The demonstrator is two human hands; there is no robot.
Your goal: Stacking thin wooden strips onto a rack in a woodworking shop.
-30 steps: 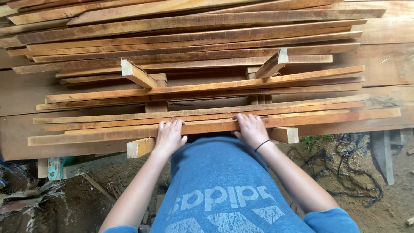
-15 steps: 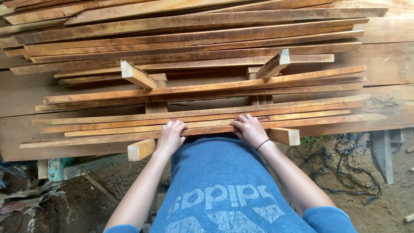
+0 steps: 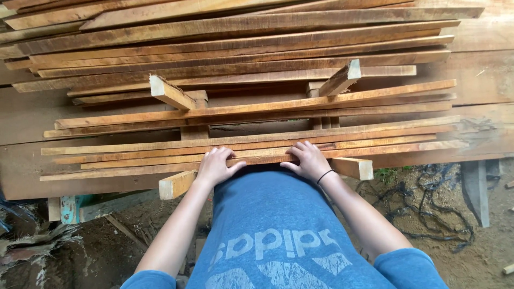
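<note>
fingers [image 3: 220,154] of the left hand [image 3: 215,167] and of the right hand [image 3: 306,159] lie flat, lightly spread, pressing the nearest thin plank [image 3: 134,170] at the near edge of the stack; nothing is gripped. since a second ago that plank has slid leftward, its right end drawn in, judging it is being squared up. beneath, cross battens [image 3: 176,184] jut out over the dirt ground [image 3: 85,251].

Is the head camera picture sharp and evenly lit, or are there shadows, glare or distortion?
Head view: soft, even daylight with no glare; the long brown wooden planks and both hands, left hand and right hand, look sharp; dark shadow sits in gaps between planks; the planks bow slightly.
</note>
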